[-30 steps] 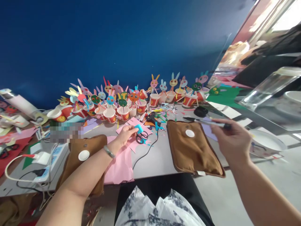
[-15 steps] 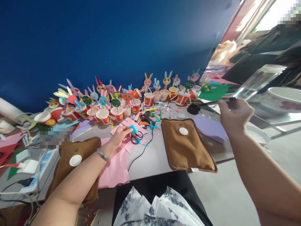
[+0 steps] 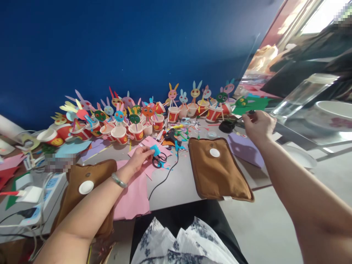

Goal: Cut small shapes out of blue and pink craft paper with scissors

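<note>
My left hand [image 3: 140, 158], a bangle on its wrist, pinches a small blue piece of paper [image 3: 155, 150] over the table. Black-handled scissors [image 3: 159, 160] lie just beneath it, on pink paper [image 3: 133, 196]. On the right, my right hand [image 3: 260, 126] is closed on a thin dark stick-like thing with a black end [image 3: 250, 112]; its kind is hard to make out. The stick slants down to the left, toward a round black thing [image 3: 227, 126] on the table. Purple paper [image 3: 244, 149] lies below that hand.
Paper cups with paper rabbit figures [image 3: 119, 135] line the back. Colourful scraps and a glue gun [image 3: 172, 135] lie mid-table, its cord running forward. Two brown pouches [image 3: 220, 172] flank the middle. A power strip [image 3: 45, 198] lies left; a glass bottle [image 3: 305, 97] and bowl [image 3: 337, 115] stand right.
My right hand has moved left, bringing the dark stick-like thing closer to the round black thing. My left hand stays almost still with the blue paper. The view has shifted slightly.
</note>
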Available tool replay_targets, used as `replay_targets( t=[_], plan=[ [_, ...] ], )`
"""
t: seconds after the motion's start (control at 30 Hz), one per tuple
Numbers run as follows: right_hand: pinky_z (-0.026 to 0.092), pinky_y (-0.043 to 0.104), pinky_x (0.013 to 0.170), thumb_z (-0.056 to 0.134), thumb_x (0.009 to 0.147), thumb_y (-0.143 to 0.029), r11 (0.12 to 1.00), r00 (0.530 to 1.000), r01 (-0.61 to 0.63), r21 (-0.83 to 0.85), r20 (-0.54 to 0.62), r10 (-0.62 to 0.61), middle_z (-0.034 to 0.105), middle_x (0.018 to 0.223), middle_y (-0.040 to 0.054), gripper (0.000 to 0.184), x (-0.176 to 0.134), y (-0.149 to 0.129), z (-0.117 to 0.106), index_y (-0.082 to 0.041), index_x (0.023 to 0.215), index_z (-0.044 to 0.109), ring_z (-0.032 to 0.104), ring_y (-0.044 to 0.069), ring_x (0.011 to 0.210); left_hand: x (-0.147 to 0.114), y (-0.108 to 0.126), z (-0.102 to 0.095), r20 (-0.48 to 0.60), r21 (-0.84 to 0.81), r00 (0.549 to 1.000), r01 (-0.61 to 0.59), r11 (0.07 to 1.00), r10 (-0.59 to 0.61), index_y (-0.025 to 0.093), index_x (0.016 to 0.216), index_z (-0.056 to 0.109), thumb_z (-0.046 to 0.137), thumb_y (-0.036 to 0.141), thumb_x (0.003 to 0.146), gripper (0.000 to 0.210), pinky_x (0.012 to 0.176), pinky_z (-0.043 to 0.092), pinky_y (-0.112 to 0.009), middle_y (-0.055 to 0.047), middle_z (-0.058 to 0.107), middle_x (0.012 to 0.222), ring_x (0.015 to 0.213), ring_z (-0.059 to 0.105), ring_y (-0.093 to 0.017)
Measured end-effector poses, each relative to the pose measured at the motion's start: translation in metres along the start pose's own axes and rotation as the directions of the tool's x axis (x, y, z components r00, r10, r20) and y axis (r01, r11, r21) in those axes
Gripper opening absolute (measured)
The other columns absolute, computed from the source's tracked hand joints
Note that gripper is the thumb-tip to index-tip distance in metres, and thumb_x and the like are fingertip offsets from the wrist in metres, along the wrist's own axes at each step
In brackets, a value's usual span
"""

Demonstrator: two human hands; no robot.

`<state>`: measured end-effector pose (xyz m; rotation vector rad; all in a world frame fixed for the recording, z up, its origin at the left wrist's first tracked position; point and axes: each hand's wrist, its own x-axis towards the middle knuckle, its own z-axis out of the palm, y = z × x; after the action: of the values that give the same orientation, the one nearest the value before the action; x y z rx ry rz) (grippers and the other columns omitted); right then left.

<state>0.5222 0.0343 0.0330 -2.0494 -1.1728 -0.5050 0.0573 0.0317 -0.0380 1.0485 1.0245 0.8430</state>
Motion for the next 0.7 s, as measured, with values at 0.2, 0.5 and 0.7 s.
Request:
replay_targets(
  t=[0.2, 0.5, 0.7],
  plan=[
    [0.031, 0.04, 0.086, 0.058, 0.08, -0.03, 0.999, 0.997, -0.002, -0.042, 0.071, 0.005, 0.067, 0.079, 0.008, 0.011, 0.003, -0.003, 0.01, -0.021, 0.076, 0.055, 0.057, 0.024, 0.083, 0.003, -0.003, -0.002, 0.011, 0.034, 1.0, -0.027, 0.999, 0.027, 0.016, 0.069, 0.058, 0.08, 0.043, 0.066, 0.036, 0.057, 0.038, -0.021, 0.002, 0.054, 0.063, 0.058, 0.05, -0.009],
    [0.026, 0.04, 0.082, 0.063, 0.077, -0.026, 0.998, 0.996, -0.024, -0.065, 0.088, 0.03, 0.063, 0.075, 0.0061, 0.019, 0.01, -0.001, 0.021, -0.023, 0.069, 0.046, 0.051, 0.022, 0.078, 0.001, 0.0, -0.001, 0.018, 0.019, 1.0, -0.009, 1.0, 0.009, 0.015, 0.07, 0.06, 0.082, 0.044, 0.064, 0.036, 0.058, 0.04, -0.022, 0.001, 0.057, 0.065, 0.06, 0.052, -0.009],
    [0.025, 0.04, 0.079, 0.063, 0.078, -0.03, 0.998, 0.994, -0.027, -0.058, 0.103, 0.032, 0.058, 0.07, 0.0047, 0.025, 0.011, 0.002, 0.026, -0.025, 0.064, 0.043, 0.046, 0.022, 0.074, 0.0, 0.0, 0.0, 0.021, -0.009, 1.0, 0.002, 1.0, -0.001, 0.015, 0.07, 0.061, 0.083, 0.044, 0.063, 0.037, 0.056, 0.04, -0.022, 0.001, 0.057, 0.063, 0.059, 0.052, -0.009]
  ],
)
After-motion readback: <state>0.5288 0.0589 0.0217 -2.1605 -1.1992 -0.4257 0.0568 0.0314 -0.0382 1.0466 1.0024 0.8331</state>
